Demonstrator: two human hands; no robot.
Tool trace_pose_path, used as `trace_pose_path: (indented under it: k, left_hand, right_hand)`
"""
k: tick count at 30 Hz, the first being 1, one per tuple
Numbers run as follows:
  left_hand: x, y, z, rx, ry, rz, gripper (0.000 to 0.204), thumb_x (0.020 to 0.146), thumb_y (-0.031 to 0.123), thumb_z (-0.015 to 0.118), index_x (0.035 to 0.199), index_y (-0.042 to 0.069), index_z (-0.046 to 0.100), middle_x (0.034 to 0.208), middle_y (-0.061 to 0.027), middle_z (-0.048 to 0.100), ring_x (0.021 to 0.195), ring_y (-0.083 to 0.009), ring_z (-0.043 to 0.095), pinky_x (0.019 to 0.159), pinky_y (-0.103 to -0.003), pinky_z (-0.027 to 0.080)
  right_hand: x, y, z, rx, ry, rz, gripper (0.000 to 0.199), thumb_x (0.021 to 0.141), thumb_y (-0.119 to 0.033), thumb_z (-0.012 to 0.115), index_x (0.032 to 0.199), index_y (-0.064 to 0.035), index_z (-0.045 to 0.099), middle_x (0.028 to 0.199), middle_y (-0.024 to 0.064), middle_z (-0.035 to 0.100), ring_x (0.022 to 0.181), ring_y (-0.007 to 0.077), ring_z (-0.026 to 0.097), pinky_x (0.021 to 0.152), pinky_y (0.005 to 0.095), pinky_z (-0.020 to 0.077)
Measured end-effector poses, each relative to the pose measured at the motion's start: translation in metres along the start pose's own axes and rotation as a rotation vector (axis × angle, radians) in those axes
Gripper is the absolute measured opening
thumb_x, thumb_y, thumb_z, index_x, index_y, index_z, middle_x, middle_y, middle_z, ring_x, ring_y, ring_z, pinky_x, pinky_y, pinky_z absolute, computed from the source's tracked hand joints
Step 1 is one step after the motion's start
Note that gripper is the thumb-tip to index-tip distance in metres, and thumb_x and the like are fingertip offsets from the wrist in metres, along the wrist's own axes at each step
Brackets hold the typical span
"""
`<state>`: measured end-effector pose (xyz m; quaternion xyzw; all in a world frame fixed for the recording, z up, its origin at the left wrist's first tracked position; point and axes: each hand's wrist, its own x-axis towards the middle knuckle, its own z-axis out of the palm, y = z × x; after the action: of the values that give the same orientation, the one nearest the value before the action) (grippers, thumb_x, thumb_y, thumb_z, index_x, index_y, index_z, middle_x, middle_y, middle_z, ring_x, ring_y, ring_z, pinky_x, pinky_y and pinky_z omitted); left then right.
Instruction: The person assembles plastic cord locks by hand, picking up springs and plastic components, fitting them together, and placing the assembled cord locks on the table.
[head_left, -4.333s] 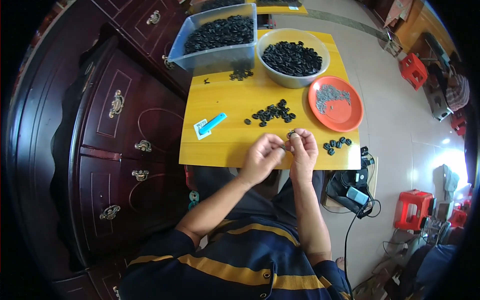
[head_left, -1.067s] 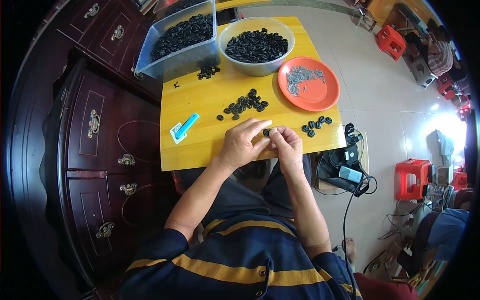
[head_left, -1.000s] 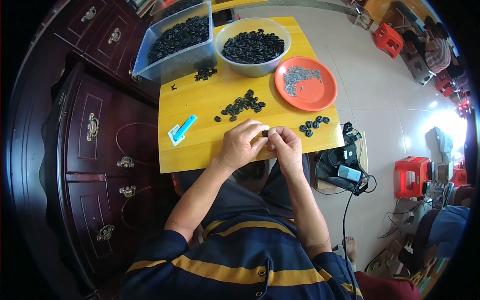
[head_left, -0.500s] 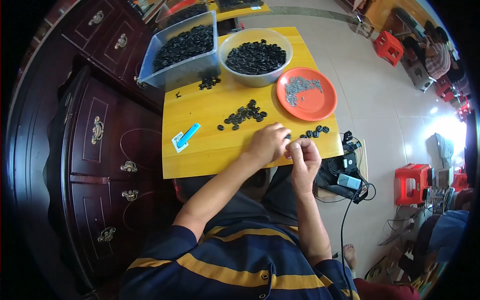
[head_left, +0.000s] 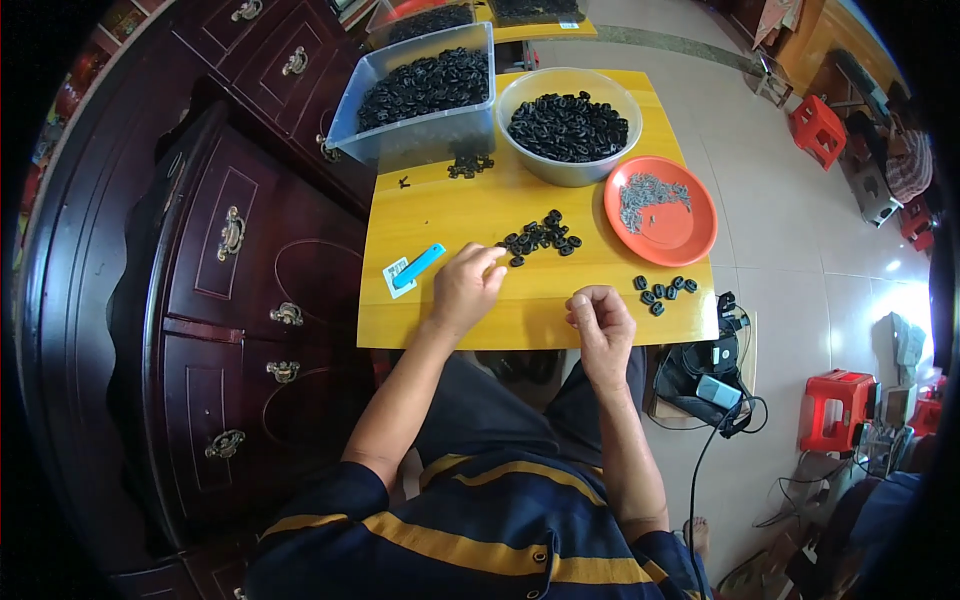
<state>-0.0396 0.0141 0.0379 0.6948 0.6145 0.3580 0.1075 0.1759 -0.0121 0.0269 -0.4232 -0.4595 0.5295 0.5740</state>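
My left hand (head_left: pixel 465 291) is over the yellow table (head_left: pixel 420 325), its fingers partly bent and apart, with the fingertips at the left edge of a loose pile of small black oval plastic pieces (head_left: pixel 540 235). Nothing shows held in it. My right hand (head_left: pixel 604 325) is above the table's front edge with the thumb pressed to curled fingers; whatever is in that pinch is too small to make out. To its right lies a smaller group of black oval pieces (head_left: pixel 660 292). An orange plate (head_left: pixel 690 240) beyond holds many small grey metal pins (head_left: pixel 645 195).
A clear bin (head_left: pixel 425 148) and a round tub (head_left: pixel 570 172), both full of black pieces, stand at the back. A light-blue tool (head_left: pixel 418 267) lies on a white label at left. A dark wooden cabinet (head_left: pixel 200 260) borders the left side; a black bag with cables (head_left: pixel 685 375) sits at right.
My left hand has moved away from my right hand, leftward to the pile. The group of black pieces at right now shows more pieces. The view has shifted slightly.
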Motion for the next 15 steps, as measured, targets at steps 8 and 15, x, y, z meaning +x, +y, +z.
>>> trace_pose_path:
  k: [8, 15]
  left_hand:
    - [0.005, 0.005, 0.004, -0.001, -0.070, 0.081, 0.021, 0.083, 0.014, 0.071, 0.104, 0.007, 0.071, 0.094, -0.0101, 0.068, 0.084, -0.0301, 0.068, 0.074, -0.040, 0.056]
    - [0.022, 0.006, 0.026, 0.088, -0.102, 0.131, 0.020, 0.084, 0.015, 0.070, 0.102, 0.008, 0.071, 0.093, -0.0093, 0.067, 0.085, -0.0314, 0.067, 0.073, -0.043, 0.055]
  right_hand:
    - [0.017, 0.020, 0.017, -0.066, -0.019, -0.024, 0.009, 0.096, -0.008, 0.066, 0.091, 0.0000, 0.064, 0.073, -0.0029, 0.060, 0.064, 0.0032, 0.053, 0.060, 0.0208, 0.0452]
    - [0.019, 0.032, 0.015, -0.140, -0.007, -0.043, 0.009, 0.095, -0.008, 0.067, 0.090, -0.0010, 0.064, 0.068, -0.0044, 0.058, 0.062, 0.0016, 0.050, 0.057, 0.0207, 0.0426]
